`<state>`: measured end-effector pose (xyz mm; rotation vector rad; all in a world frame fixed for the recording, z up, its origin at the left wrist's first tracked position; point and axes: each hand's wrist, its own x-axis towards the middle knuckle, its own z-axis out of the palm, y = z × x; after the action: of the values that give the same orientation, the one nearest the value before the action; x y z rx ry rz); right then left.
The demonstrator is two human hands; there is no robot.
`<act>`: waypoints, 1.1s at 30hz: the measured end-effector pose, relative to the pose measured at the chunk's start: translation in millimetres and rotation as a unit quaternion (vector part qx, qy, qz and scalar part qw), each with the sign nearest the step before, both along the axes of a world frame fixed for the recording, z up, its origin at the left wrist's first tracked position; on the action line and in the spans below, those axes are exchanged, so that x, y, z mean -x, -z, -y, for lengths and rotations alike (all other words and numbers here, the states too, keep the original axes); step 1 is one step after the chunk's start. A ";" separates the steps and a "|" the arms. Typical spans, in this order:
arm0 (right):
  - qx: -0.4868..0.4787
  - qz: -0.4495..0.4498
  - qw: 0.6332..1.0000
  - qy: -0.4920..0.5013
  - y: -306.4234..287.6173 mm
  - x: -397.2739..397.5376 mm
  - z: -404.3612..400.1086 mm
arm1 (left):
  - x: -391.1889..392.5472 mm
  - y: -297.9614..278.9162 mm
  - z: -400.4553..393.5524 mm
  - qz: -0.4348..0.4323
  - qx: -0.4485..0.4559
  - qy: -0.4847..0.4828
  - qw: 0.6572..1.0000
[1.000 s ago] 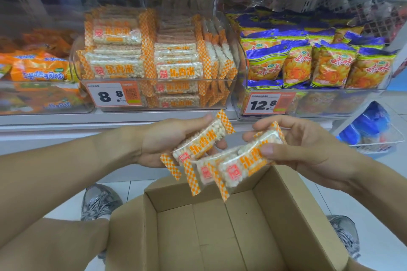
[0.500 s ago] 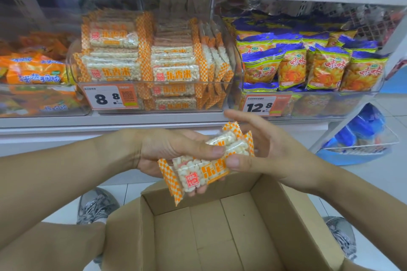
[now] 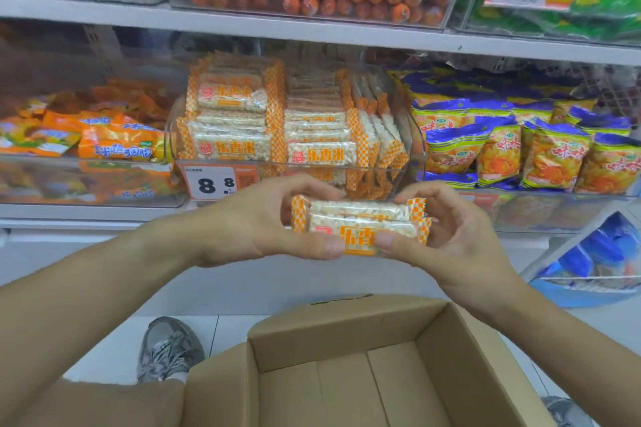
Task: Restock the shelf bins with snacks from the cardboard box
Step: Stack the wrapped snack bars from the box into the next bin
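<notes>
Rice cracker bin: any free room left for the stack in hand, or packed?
The rice cracker bin is crowded: a tall stack on its left, a lower stack in the middle, upright packs on the right. Free patches: above the middle stack, beside the tall one, and the strip along the bin's right wall. Both hands hold the packs.

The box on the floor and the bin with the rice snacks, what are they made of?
Cardboard box: plain brown cardboard, matte, with folded flaps and seams in its floor. Shelf bin: looks like clear hard plastic, glossy; you can see the rice snack packs right through its wall.
</notes>
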<state>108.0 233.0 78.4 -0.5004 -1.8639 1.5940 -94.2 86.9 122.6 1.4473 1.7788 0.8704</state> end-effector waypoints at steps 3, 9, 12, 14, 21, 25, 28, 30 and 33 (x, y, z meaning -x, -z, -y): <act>-0.071 -0.030 0.997 0.004 -10.8 34.6 7.6 | 19.0 -3.8 8.2 -0.051 -0.095 -0.073 0.992; -0.235 -0.036 0.971 0.023 -39.5 128.9 3.1 | 75.2 -6.7 22.1 -0.113 -0.255 -0.235 0.931; -0.258 -0.037 0.965 0.042 -43.7 177.5 -2.6 | 98.2 -1.0 19.8 -0.136 -0.298 -0.302 0.895; -0.244 -0.033 0.969 0.038 -44.7 203.8 -2.0 | 109.8 1.8 15.4 -0.130 -0.303 -0.337 0.882; -0.238 0.126 0.960 0.070 -42.2 240.5 1.6 | 135.5 23.3 6.7 -0.187 -0.231 -0.343 0.891; -0.283 0.102 0.948 0.105 -46.6 240.1 9.3 | 140.8 26.9 3.0 -0.175 -0.230 -0.337 0.896; -0.295 0.108 0.943 0.109 -46.8 239.5 10.3 | 138.0 29.0 0.2 -0.175 -0.220 -0.335 0.899; -0.300 0.153 0.936 0.099 -45.3 239.8 11.1 | 137.6 29.8 -0.3 -0.175 -0.225 -0.338 0.897; -0.383 0.172 0.902 0.100 -43.4 238.6 13.6 | 140.0 29.2 -1.8 -0.201 -0.226 -0.337 0.892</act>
<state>-130.6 219.4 121.8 -0.5994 -2.4069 0.5607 -234.2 88.7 93.3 1.3483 2.6003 1.4984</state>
